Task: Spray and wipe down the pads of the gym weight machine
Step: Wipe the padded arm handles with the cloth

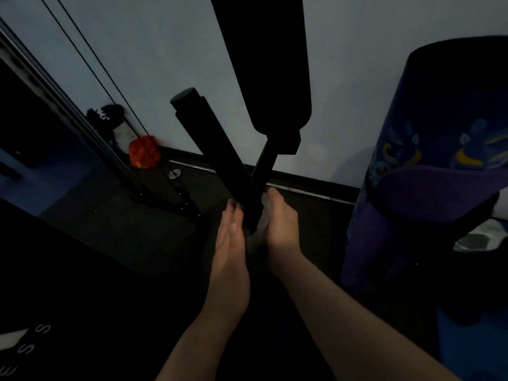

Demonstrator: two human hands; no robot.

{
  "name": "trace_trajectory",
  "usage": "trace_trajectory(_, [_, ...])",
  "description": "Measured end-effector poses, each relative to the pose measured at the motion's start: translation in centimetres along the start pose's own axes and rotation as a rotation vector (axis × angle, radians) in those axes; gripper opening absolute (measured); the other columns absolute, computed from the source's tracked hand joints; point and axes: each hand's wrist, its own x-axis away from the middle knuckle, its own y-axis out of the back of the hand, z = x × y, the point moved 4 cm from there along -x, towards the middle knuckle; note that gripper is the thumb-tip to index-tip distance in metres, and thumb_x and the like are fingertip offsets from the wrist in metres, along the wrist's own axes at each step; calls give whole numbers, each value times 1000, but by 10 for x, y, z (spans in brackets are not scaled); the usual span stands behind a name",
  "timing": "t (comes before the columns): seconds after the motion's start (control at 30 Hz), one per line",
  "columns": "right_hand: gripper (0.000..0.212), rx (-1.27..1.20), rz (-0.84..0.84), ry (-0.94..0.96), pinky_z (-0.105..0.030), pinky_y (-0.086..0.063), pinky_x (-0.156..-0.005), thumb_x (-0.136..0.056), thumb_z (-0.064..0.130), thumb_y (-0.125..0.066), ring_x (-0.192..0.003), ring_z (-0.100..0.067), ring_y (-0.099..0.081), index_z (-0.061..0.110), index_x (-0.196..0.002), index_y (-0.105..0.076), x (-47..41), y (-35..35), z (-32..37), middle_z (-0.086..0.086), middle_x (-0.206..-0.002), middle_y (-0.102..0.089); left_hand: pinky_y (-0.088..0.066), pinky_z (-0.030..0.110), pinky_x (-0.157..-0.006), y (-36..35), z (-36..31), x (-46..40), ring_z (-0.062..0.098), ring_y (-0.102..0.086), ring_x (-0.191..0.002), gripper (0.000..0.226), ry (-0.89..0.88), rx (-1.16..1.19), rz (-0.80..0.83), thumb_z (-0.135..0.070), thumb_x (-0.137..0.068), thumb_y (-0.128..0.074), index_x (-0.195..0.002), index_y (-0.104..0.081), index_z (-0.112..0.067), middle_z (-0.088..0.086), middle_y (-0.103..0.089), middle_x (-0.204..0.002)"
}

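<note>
- Far left: cables (90, 55) run down to the machine's base frame (165, 200) on the floor; a red object (143, 151) sits at the wall. Not my concern, I just keep clear of the cables.
- My left hand (231, 237) lies flat along the left side of the black padded bar (217, 158), fingers straight, gripping nothing. I use it as a brace only, so the bar doesn't swing while I wipe.
- The padded bar slants from upper left down to where my hands meet. Its low end sits between them.
- A grey cloth (262, 225) is bunched between the bar and my right hand (280, 221), whose fingers curl round the cloth against the bar's right side.
- To do it well, I'd say: wrap the cloth round the pad, squeeze, draw it along the full length toward the capped top end, then rotate and repeat.
- No spray bottle in view; can't tell if the pad is wet.
- The big roller pad (264, 59) above looks untouched; likely next.
- Far right: a rolled blue-purple mat (439, 160) stands near my right forearm. I keep my elbow in.
</note>
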Motion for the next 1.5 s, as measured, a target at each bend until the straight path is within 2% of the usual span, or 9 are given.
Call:
trace_trajectory(0.07, [36,116,-55,49,-34,-44,-76,-100,25,-49,-94,-35,-64,-6,-96,-65,2,7,-9,-28,-94,-65,-14,15,-111,2,1,2,-14,-17,-137,50,23,2,5,-64,-88,-18,-135,-30,-49,-27,-23,-152])
trace_trajectory(0.23, [40,602,35,153,-40,-42,-65,-95,29,-51,-61,-15,-46,16,-57,-50,-13,16,18,-7,-60,-49,-27,25,-112,9,-15,-5,-7,-38,-130,63,76,174,-37,-64,-86,-23,-140,-41,-39,-18,-41,-146])
trace_trajectory(0.4, [44,165,-452,439,-32,-39,-61,-100,31,-45,-63,-17,-51,21,-58,-51,22,24,74,1,-61,-54,-22,23,-111,32,-82,-18,-5,-37,-131,53,-77,340,-195,-53,-97,-19,-144,-33,-35,-19,-40,-145])
trace_trajectory(0.6, [43,417,-25,505,-36,-44,-70,-100,41,-44,-75,-22,-57,20,-66,-59,34,-41,92,-6,-69,-58,-35,23,-105,31,-133,-24,5,-49,-125,45,-110,468,-132,-48,-100,-22,-127,-51,-28,-7,-54,-136])
trace_trajectory(0.73, [53,373,14,449,-46,-52,-77,-93,55,-42,-77,-26,-64,10,-77,-66,43,-39,90,-12,-74,-66,-44,30,-97,41,-137,-32,-4,-61,-102,47,-117,331,-137,-50,-100,-22,-118,-61,-32,-17,-67,-112])
trace_trajectory(0.83, [57,244,103,437,-53,-53,-87,-77,66,-40,-88,-27,-68,19,-85,-70,38,-62,116,-8,-83,-72,-41,36,-105,50,-140,-39,1,-58,-112,45,-168,219,-150,-47,-101,-21,-119,-61,-37,-14,-64,-119])
trace_trajectory(1.13, [44,289,66,476,-49,-52,-78,-99,39,-44,-75,-21,-63,9,-73,-63,41,-58,107,-15,-78,-68,-33,41,-113,48,-140,-37,5,-43,-131,45,-252,137,-98,-53,-93,-29,-132,-48,-43,-12,-48,-140])
trace_trajectory(1.37, [40,427,179,812,-44,-52,-87,-100,50,-34,-101,-9,-61,28,-120,-60,74,-78,111,8,-105,-66,-42,6,-92,61,-146,-44,-16,-44,-117,38,-269,143,-66,-32,-101,-34,-137,-44,-39,-22,-49,-131])
trace_trajectory(1.5, [38,474,185,854,-45,-52,-84,-98,49,-31,-98,-7,-61,31,-118,-58,66,-78,121,13,-103,-63,-36,35,-110,59,-139,-45,7,-46,-129,39,-200,257,-41,-38,-98,-40,-137,-46,-37,-9,-51,-138])
